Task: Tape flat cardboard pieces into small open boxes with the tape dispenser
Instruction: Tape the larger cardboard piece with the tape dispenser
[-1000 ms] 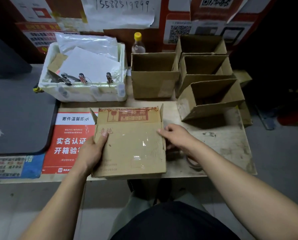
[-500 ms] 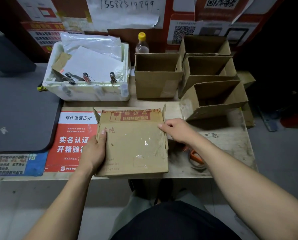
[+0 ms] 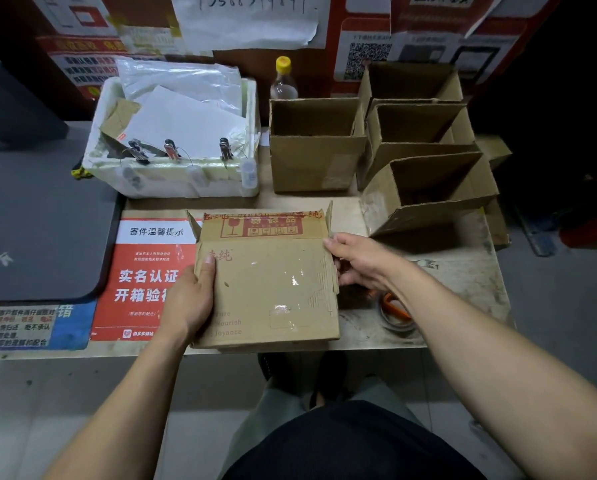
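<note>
Since the earlier frame I note the right hand point(image 3: 359, 261) has slid up to the far right corner of the cardboard box point(image 3: 269, 282) on the table point(image 3: 463, 271), fingers clasping that edge, left hand point(image 3: 189, 299) gripping the left edge, tape dispenser point(image 3: 396, 313) just beneath the right wrist.

1. Worn, stained wooden table point(image 3: 463, 282), light top.
2. Red and white notice sheet point(image 3: 144, 271) flat at left, partly under the cardboard box point(image 3: 269, 289) at the front edge.
3. White foam tray point(image 3: 172, 178) at back left.
4. 4 open cardboard boxes: 1 at back centre point(image 3: 316, 161), 3 at right point(image 3: 425, 188).
5. Clear bottle point(image 3: 283, 83), yellow cap, at back.
6. Tape dispenser point(image 3: 396, 315), orange part showing, at front right.
</note>
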`<control>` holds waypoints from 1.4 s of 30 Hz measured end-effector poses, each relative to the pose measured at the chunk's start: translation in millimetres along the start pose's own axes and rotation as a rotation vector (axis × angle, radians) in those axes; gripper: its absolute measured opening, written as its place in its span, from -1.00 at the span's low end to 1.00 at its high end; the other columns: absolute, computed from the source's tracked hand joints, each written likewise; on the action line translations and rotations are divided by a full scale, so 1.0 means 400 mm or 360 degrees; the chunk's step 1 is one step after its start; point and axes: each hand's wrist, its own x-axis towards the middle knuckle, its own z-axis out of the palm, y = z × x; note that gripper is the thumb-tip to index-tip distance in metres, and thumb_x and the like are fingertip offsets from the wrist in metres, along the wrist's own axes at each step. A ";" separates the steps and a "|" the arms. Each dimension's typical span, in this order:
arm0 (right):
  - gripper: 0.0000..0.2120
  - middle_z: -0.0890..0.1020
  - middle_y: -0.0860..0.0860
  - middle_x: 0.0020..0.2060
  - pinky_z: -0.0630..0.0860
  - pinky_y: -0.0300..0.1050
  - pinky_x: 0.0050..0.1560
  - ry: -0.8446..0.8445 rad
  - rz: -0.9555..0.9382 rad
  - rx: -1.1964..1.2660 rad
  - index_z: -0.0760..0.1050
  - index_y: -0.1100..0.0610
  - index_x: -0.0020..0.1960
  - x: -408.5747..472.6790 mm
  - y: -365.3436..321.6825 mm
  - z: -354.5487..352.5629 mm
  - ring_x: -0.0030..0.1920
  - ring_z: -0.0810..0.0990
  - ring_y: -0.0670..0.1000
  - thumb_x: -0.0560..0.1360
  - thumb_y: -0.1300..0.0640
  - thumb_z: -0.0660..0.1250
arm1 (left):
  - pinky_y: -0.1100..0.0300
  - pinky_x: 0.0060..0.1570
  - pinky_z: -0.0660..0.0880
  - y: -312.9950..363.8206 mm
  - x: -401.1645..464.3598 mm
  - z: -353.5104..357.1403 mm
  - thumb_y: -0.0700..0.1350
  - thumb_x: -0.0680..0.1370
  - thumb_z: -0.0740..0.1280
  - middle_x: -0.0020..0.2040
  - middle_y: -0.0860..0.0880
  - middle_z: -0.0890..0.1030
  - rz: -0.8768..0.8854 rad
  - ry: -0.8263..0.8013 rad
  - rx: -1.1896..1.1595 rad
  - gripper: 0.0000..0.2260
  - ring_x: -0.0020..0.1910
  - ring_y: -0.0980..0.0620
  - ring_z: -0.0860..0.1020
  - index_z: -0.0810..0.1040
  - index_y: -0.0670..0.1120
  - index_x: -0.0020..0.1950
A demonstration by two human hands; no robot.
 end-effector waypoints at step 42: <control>-0.65 0.45 0.02 -0.37 0.48 -0.12 -0.42 0.0010 -0.0089 -0.0079 0.55 0.22 0.11 -0.067 0.121 -0.019 -0.38 0.50 0.00 0.70 -0.06 0.20 | 0.01 0.03 0.34 0.034 -0.016 0.015 0.29 0.67 0.02 0.25 -0.29 0.60 -0.0014 0.0028 0.0094 -0.37 0.21 -0.33 0.55 0.47 -0.22 0.38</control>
